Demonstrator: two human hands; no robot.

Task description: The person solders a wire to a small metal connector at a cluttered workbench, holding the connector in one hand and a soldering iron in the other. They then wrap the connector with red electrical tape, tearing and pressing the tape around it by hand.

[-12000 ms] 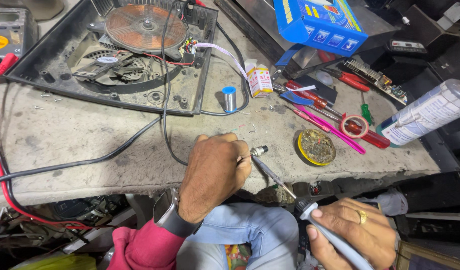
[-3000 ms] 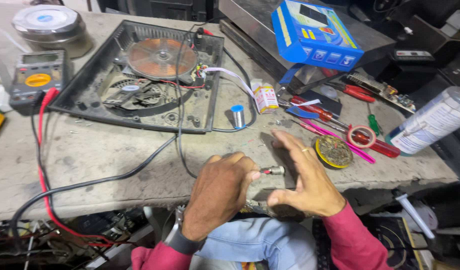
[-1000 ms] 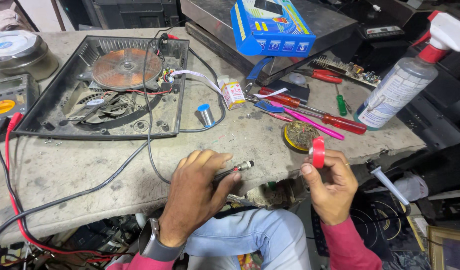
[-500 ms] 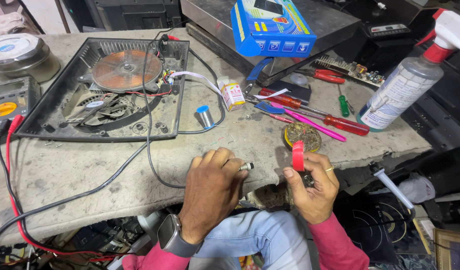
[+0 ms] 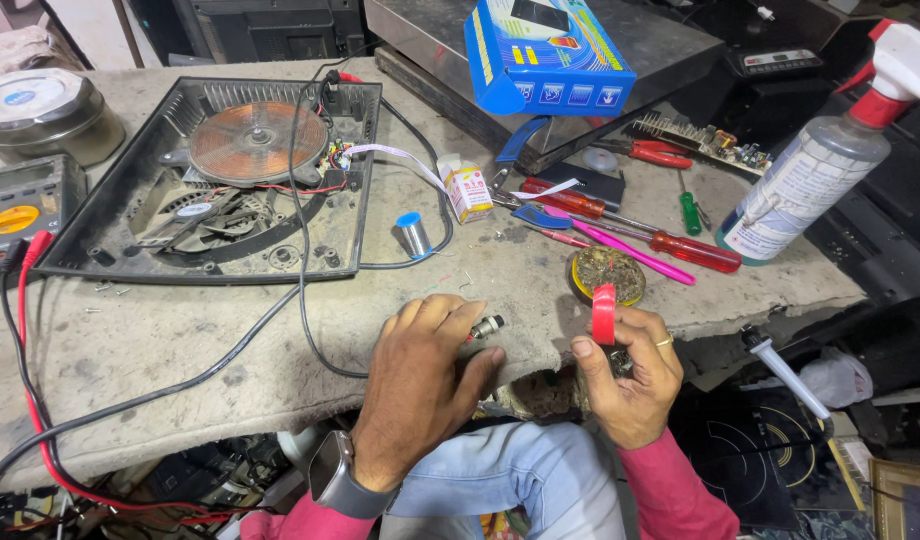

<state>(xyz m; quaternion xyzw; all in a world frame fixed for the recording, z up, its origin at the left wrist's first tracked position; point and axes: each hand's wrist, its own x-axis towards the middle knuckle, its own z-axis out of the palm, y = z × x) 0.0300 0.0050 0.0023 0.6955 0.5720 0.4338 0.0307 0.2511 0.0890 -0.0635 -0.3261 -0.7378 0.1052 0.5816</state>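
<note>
Hands worked side by side at the near edge of the desk [image 5: 180,340]. Our left hand [image 5: 420,385] lay curled over the edge, its fingertips pinching a small metal plug [image 5: 487,326] whose long axis ran roughly from 9 to 3 o'clock, tip pointing right. Our right hand [image 5: 630,385] sat at 3 o'clock from the plug, near but apart, fingers closed around a red tape roll [image 5: 604,313] held upright on edge, with the thumb pressed against its side. The roll stood just at 6 o'clock of the round flux tin [image 5: 607,275]. We judged the left hand nearer the plug, the right nearer the roll.
</note>
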